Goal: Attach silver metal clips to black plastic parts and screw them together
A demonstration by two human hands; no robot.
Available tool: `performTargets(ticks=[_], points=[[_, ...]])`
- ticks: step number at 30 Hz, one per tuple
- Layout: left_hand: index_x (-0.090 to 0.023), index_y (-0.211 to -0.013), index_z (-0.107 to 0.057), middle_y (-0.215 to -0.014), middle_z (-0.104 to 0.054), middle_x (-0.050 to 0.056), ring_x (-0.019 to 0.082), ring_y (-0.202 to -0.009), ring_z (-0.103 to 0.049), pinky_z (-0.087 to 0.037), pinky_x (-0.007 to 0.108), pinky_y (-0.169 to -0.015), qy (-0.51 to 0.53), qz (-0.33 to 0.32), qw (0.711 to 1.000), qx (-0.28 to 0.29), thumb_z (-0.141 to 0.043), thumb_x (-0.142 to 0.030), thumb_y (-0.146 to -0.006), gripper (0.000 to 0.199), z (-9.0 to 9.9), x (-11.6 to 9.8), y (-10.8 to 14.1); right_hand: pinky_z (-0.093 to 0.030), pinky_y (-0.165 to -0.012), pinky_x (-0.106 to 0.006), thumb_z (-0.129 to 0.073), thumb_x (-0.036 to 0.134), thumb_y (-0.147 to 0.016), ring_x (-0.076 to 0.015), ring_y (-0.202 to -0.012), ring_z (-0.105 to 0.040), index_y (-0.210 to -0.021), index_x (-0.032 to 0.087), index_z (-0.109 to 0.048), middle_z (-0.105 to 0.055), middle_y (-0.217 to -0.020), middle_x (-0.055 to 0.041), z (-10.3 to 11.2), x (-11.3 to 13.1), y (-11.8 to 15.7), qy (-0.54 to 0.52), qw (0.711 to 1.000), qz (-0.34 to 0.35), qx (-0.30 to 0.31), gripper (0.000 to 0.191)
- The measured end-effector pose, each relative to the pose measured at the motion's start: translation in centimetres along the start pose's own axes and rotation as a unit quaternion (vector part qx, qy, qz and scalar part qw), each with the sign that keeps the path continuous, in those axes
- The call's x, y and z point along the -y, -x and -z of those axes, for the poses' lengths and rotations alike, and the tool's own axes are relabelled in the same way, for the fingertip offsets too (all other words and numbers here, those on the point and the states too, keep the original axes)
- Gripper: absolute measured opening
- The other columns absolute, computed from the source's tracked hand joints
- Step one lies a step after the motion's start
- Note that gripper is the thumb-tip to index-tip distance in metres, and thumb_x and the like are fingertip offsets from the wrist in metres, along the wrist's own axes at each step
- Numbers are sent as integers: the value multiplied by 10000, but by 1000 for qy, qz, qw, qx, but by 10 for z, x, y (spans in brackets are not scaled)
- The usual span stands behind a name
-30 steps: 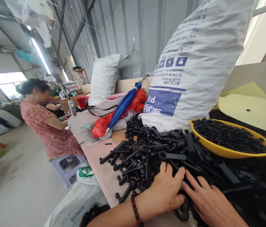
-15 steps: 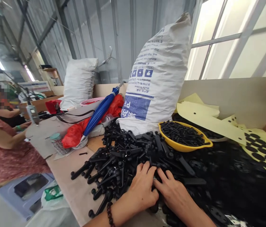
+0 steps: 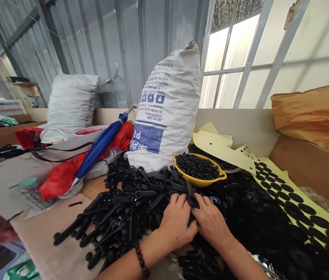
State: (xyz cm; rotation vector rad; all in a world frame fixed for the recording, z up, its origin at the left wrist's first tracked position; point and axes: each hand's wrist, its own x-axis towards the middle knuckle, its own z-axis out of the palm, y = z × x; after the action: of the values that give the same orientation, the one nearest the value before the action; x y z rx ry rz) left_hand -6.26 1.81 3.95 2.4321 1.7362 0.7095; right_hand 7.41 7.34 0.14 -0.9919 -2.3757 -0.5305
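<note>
As seen from the head camera, a black plastic part (image 3: pixel 192 195) is pinched between the curled, nearly closed fingers (image 3: pixel 178 200) of the left hand (image 3: pixel 177 225) and the right hand (image 3: pixel 211 225). Both hands are pressed into a heap of black plastic parts (image 3: pixel 129 206) on the desk (image 3: pixel 47 221). A yellow bowl (image 3: pixel 199 183) of small black pieces is set just beyond the fingers, beside a white woven sack (image 3: pixel 164 112). A blue umbrella (image 3: pixel 100 142) and a red plastic bag (image 3: pixel 60 179) are laid left of the sack in view, and a yellow sheet with black round shapes (image 3: pixel 295 202) is seen to the right.
</note>
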Motion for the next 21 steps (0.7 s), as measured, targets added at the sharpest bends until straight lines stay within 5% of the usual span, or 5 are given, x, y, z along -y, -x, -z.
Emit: performTargets(ticks=[11,21], points=[[-110,-1160,-522,-1183,-554,117,268,-1038,-489,-526,386,-830,-96,-82,992,26,-470,-234,-822,364,-29,-17,-32,-485,-709,-343,-604,80,-778,-245,-954,-533,-1077,244,-687,-594,-1235,-57,-5,-26,14,28,995,-91,27,351],[-105,-1030,-592,-1028,-618,116,263,-931,-561,-548,358,-678,-99,-100,990,29,-445,-270,-879,268,-40,-32,-60,-483,-675,-384,-585,107,-702,-314,-1006,-517,-980,274,-717,-538,-1238,-121,-34,-74,35,20,981,-184,66,350]])
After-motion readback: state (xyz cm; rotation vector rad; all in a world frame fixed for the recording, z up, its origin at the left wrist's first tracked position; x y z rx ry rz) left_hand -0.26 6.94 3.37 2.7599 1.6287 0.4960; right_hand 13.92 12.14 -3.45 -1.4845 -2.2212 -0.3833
